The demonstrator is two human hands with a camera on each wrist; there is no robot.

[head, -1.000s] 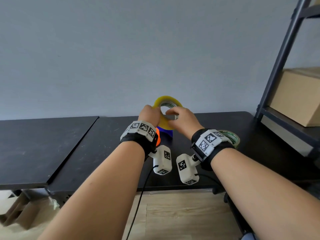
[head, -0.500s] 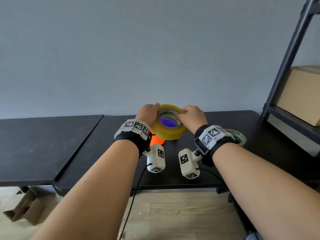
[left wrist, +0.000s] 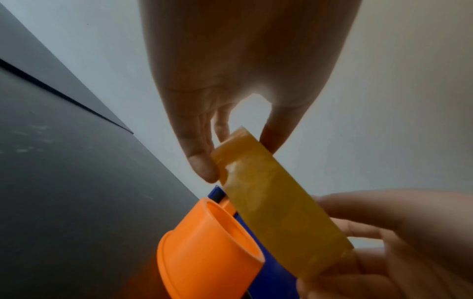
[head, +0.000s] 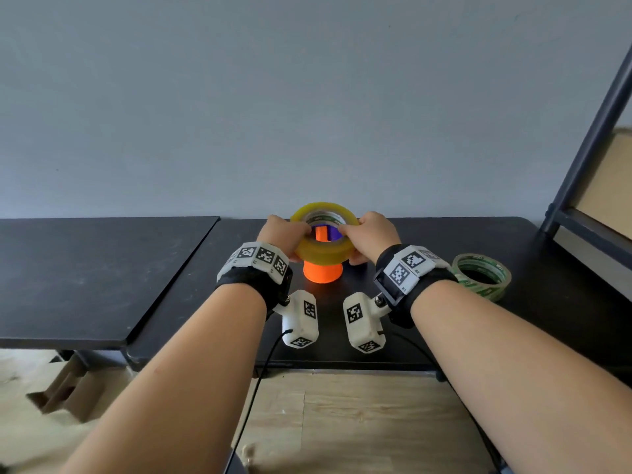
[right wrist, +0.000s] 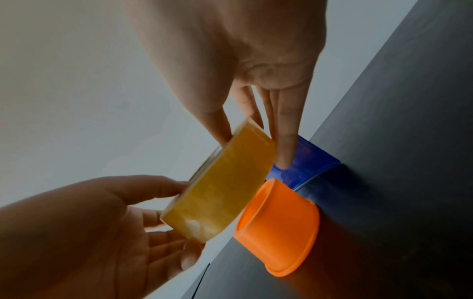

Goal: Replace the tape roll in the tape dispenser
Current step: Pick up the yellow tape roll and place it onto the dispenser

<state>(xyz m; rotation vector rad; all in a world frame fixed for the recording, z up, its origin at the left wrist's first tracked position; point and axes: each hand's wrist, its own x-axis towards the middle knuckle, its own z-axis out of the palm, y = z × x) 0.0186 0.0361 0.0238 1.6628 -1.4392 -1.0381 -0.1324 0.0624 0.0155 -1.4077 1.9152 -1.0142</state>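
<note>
Now both hands' fingers point(head: 345, 230) pinch the yellow roll point(head: 323, 248), seemingly raised off the orange hub point(head: 322, 272).

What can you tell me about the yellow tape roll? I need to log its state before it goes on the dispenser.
The yellow tape roll is a thick, translucent amber ring with a pale printed core. It is held clear of the table, tilted, just above the orange spool and the blue dispenser part; it looks not yet seated on them. The left hand grips one side and the right hand the other, fingers pinching its rim. No loose tape end shows.
</note>
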